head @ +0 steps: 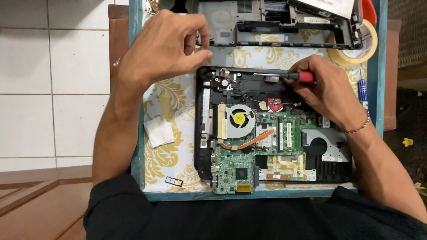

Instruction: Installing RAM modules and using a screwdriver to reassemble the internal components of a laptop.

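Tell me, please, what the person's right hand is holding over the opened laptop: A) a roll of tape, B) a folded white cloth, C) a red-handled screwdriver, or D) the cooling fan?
C: the right hand grips a red-handled screwdriver, its shaft lying along the opened laptop's top edge.

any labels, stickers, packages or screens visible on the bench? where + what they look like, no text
Fan sticker: round, yellow, on the hub of the cooling fan in the opened laptop base.
Red sticker: small, red with pale marks, just above the green board, below the right hand.
Memory labels: narrow white strips on the upright modules.
White label: pale sheet on the grey part at top right.
No screens or packages show.
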